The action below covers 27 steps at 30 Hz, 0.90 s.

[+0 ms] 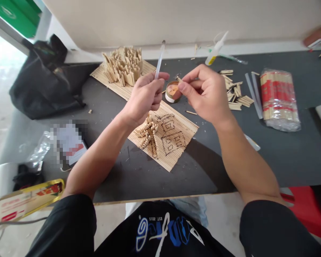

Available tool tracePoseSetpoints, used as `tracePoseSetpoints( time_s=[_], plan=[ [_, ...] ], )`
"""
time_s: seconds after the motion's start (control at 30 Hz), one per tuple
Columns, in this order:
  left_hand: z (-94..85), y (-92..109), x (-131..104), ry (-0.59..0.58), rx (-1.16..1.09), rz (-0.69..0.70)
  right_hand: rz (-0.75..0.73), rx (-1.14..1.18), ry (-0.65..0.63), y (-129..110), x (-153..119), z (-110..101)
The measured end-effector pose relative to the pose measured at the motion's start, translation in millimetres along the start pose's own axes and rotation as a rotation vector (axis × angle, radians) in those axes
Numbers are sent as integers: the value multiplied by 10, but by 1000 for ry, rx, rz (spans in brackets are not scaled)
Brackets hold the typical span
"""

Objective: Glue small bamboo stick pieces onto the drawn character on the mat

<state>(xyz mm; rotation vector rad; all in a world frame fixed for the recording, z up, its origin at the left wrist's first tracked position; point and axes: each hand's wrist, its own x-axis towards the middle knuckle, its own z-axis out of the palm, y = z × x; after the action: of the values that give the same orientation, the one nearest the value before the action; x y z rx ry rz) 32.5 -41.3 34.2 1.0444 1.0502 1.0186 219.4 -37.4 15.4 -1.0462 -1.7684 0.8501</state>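
Note:
My left hand (pixel 148 92) is closed around a translucent glue stick (pixel 159 60), which points up and has a dark tip. Thumb and fingers of my right hand (pixel 205 92) pinch a short wooden stick (pixel 179 79). Between the hands stands a small round tin (pixel 170 98) with an orange-brown inside. Below them lies a mat of joined wooden sticks (pixel 173 162) marked with black drawn characters. Short stick pieces (pixel 149 132) stand upright on its left part, close under my left wrist. Farther back, the mat carries a dense cluster of upright sticks (pixel 123 66).
Loose short sticks (pixel 237 94) lie right of my right hand, beside more glue sticks (pixel 254 95) and a wrapped stick bundle (pixel 279 100). A small glue bottle (pixel 216 50) stands near the wall. At left are a black bag (pixel 42 82) and a phone (pixel 71 142).

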Motion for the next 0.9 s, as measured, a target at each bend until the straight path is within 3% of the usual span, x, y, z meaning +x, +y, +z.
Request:
tracePoseSetpoints(
  time_s=[0.13,0.27,0.57,0.9],
  plan=[
    [34,-34,-29,-98,-13,33,44,-16,82,60,-43,173],
    [65,-60,-46,-7,61,66,12,-46,101,114,-79,262],
    [98,-67,-40,80,107,27,-12,-214,96,-16,-154,273],
    [47,-85,-11,-8,113,107,-20,-294,76,13,-163,275]
  ],
)
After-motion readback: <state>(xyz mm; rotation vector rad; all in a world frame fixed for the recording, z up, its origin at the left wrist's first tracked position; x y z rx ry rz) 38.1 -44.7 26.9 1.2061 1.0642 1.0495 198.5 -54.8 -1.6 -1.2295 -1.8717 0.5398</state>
